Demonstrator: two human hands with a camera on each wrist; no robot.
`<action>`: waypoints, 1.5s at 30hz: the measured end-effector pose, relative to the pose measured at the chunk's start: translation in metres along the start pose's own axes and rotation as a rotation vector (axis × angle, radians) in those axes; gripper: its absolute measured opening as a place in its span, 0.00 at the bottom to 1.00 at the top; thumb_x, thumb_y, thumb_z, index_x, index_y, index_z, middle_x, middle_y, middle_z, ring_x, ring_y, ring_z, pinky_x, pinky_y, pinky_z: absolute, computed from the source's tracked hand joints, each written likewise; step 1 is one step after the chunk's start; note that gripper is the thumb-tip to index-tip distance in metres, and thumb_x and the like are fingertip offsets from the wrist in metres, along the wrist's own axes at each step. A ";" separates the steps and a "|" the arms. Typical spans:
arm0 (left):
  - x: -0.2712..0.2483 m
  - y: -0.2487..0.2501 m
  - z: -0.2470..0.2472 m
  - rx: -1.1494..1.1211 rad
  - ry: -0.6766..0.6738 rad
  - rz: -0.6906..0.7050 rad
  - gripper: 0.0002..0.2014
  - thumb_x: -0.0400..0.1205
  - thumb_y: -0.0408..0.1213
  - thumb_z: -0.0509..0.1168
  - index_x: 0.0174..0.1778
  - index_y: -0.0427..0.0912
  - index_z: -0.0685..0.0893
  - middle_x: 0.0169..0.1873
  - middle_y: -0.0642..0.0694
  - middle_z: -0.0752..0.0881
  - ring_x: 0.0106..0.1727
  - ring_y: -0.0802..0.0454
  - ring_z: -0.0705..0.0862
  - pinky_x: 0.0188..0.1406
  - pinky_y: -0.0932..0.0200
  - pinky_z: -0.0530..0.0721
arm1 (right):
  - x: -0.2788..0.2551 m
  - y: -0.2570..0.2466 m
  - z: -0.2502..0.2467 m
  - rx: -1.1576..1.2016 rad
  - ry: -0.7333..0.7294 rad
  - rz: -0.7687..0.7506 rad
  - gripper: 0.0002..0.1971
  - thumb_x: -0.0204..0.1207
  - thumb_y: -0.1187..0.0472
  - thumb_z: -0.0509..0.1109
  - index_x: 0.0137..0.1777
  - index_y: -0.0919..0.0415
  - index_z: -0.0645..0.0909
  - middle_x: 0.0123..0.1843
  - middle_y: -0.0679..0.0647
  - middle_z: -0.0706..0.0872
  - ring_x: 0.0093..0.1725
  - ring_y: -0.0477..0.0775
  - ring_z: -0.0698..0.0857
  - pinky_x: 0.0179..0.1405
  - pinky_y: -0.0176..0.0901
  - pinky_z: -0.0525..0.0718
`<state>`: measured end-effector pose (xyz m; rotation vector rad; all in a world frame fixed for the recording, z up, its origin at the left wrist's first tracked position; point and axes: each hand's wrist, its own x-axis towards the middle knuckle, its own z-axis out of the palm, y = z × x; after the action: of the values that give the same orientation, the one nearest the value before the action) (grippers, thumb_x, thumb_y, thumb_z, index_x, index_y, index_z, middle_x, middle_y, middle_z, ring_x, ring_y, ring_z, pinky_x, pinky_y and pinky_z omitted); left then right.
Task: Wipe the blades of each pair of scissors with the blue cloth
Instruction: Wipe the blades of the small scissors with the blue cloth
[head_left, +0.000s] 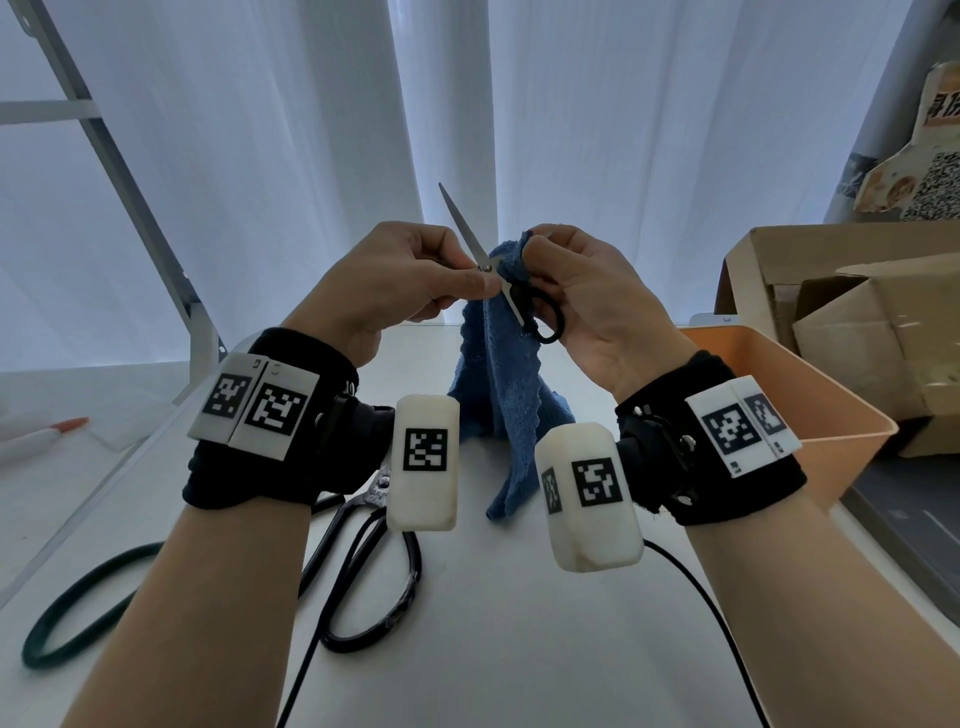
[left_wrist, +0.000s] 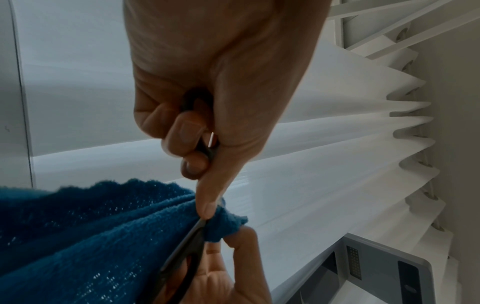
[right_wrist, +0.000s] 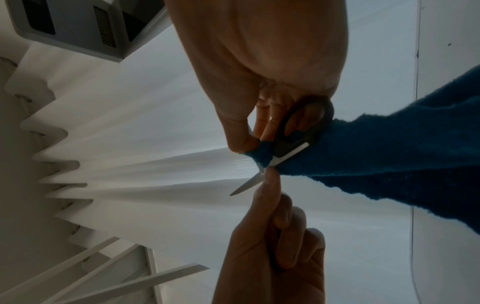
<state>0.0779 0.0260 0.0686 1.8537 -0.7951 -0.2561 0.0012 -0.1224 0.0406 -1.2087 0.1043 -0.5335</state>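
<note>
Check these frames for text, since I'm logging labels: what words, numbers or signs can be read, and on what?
No text reads clearly.
Wrist tags: square coded patterns, tiny marks too small to read.
Printed cardboard: QR code and large characters, cut off and blurred.
Scissors, blue cloth: nothing printed.

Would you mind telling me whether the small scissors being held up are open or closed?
Open. One blade of the small scissors points up and left, bare, while the other goes right into the blue cloth.
</note>
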 end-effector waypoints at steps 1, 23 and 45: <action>0.000 0.000 -0.001 -0.003 0.005 0.001 0.14 0.74 0.34 0.79 0.31 0.44 0.79 0.30 0.43 0.76 0.25 0.57 0.70 0.31 0.63 0.68 | 0.000 0.000 -0.001 0.022 -0.011 0.006 0.07 0.81 0.73 0.66 0.55 0.64 0.77 0.40 0.57 0.88 0.31 0.48 0.88 0.27 0.33 0.81; -0.001 0.001 -0.002 -0.015 0.008 -0.006 0.14 0.73 0.34 0.80 0.32 0.44 0.79 0.30 0.45 0.75 0.27 0.55 0.69 0.32 0.62 0.69 | 0.000 -0.002 -0.003 0.036 -0.006 -0.008 0.11 0.78 0.75 0.70 0.56 0.65 0.75 0.43 0.61 0.89 0.36 0.54 0.89 0.34 0.38 0.85; -0.004 0.003 -0.007 -0.009 0.019 -0.015 0.12 0.72 0.37 0.81 0.32 0.44 0.82 0.40 0.38 0.80 0.31 0.54 0.70 0.36 0.60 0.71 | 0.001 -0.008 -0.007 0.102 0.044 0.004 0.12 0.80 0.64 0.73 0.61 0.64 0.79 0.44 0.56 0.88 0.42 0.55 0.88 0.40 0.46 0.89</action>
<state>0.0771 0.0329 0.0739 1.8521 -0.7658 -0.2507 -0.0027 -0.1312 0.0452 -1.0972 0.1156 -0.5562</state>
